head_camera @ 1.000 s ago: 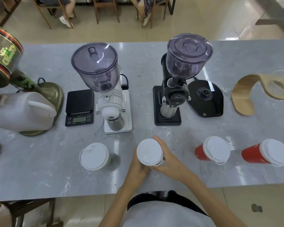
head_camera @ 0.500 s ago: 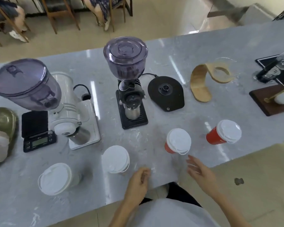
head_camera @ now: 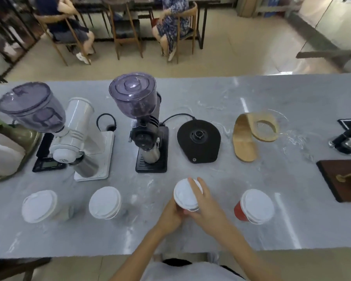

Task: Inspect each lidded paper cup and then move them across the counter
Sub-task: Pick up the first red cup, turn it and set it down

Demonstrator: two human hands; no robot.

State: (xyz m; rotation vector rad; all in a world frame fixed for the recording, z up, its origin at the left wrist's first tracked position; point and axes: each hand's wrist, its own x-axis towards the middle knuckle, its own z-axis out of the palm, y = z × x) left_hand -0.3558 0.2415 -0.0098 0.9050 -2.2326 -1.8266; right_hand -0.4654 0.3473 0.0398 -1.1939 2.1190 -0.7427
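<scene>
text: none readable | scale (head_camera: 49, 163) display near the counter's (head_camera: 272, 92) left end: digits too blurred to read | kettle base (head_camera: 199, 139), mid-counter: small power symbol (head_camera: 194, 159) at its front edge, no lettering | cup lids (head_camera: 104, 202): plain white, no print legible

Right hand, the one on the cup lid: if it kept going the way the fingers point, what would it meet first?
Probably the black grinder. The right hand points up-left over the held cup; bare counter lies between, though depth is unclear.
</scene>
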